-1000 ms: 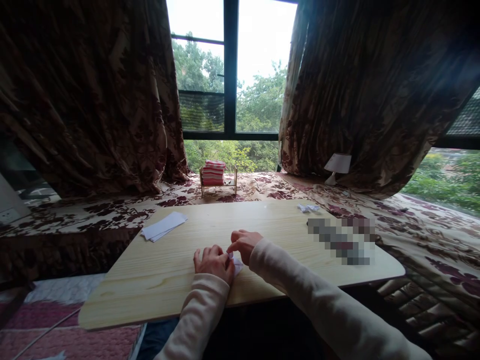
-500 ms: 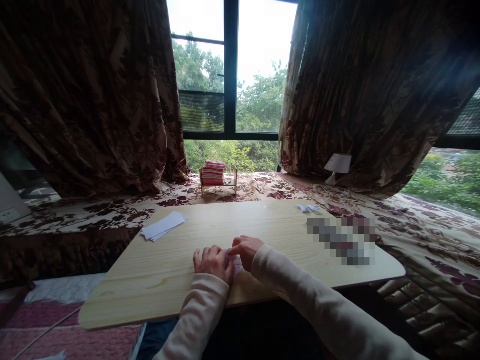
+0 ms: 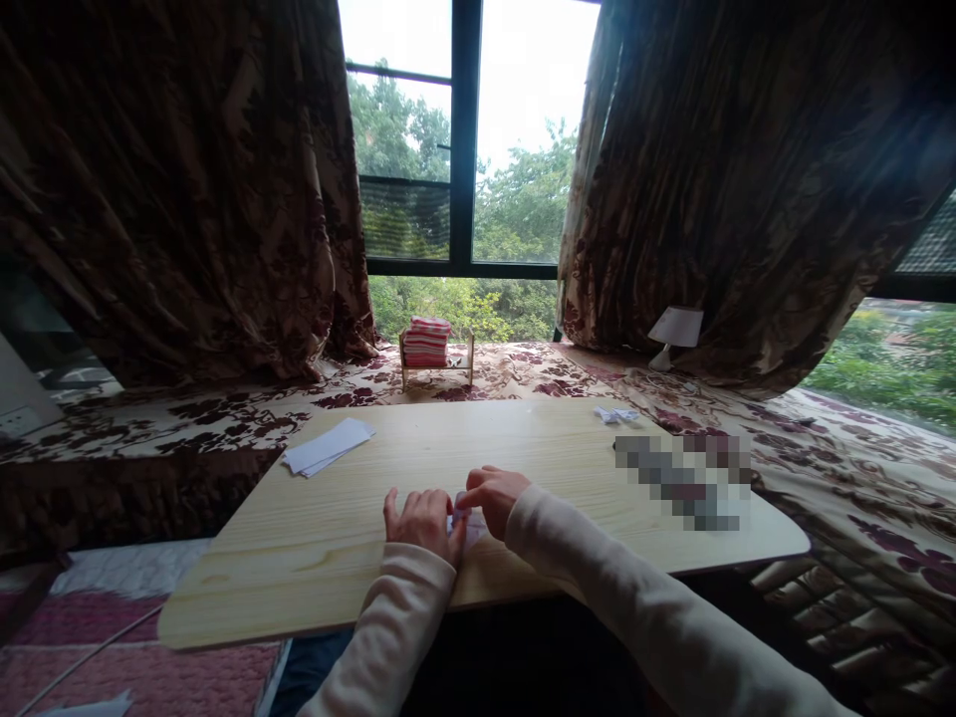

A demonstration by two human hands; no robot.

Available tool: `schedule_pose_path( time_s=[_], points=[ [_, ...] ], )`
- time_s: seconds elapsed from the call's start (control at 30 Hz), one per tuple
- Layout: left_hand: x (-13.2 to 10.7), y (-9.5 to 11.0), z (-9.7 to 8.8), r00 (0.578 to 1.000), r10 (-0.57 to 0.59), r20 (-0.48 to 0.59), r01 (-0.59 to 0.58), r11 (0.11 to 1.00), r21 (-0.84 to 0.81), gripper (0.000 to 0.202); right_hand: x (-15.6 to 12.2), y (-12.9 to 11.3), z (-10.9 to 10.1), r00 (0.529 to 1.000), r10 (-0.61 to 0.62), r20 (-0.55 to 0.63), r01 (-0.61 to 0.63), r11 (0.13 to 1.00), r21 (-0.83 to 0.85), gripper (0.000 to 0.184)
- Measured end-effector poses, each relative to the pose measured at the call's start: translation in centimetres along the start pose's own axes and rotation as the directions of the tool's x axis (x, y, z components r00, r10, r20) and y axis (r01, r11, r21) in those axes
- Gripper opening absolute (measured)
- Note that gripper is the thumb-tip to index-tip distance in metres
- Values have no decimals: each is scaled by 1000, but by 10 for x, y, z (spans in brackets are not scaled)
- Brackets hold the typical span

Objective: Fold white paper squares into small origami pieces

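Left hand [image 3: 420, 520] lies flat near the near edge of the table [image 3: 299, 588], about mid-width, palm down, fingers slightly spread, its thumb side pressing on a small white paper [image 3: 464, 522]. Right hand [image 3: 493, 494] is just beside it, touching it, fingers curled, thumb and index tips pinched together on the paper's far edge. The paper lies on the table between the two hands, mostly hidden by them, so its shape is unclear. Both arms wear cream sleeves. Sheets [image 3: 327, 446] lie stacked near the far left corner, well apart from the hands. A folded scrap [image 3: 614, 413] sits at the far edge toward the right. Beyond the table, on the flowered cloth, stand a rack [image 3: 437, 360] with striped fabric and a lamp [image 3: 674, 331].
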State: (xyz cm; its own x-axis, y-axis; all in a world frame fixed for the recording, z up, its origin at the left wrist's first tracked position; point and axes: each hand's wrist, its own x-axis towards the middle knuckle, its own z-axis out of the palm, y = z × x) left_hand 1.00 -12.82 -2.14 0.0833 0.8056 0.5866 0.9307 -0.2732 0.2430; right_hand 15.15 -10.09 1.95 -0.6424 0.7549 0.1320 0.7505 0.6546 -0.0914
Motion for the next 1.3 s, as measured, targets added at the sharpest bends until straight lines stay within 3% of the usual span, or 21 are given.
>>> schedule_pose_path(
  time_s=[0.33, 0.5, 0.7, 1.1, 1.3],
  points=[
    [-2, -3, 0, 999, 45, -1, -45, 999, -19, 10, 1, 0, -11, 989, 105, -102, -100, 993, 60, 42],
    [-3, -2, 0, 999, 35, -8, -35, 999, -22, 9, 2, -7, -14, 974, 217, -63, -217, 976, 1, 27],
    [-3, -1, 0, 1000, 16, 0, -16, 1000, -9, 13, 15, -13, -2, 948, 319, -10, -319, 947, -41, 21],
    [-2, 2, 0, 998, -61, 10, 61, 998, 1, 8, 20, -25, -3, 952, 305, -18, -306, 947, -95, 21],
    [-2, 2, 0, 998, -70, 4, 70, 998, 1, 21, 21, -25, -1, 958, 286, -27, -288, 955, -77, 21]
  ],
)
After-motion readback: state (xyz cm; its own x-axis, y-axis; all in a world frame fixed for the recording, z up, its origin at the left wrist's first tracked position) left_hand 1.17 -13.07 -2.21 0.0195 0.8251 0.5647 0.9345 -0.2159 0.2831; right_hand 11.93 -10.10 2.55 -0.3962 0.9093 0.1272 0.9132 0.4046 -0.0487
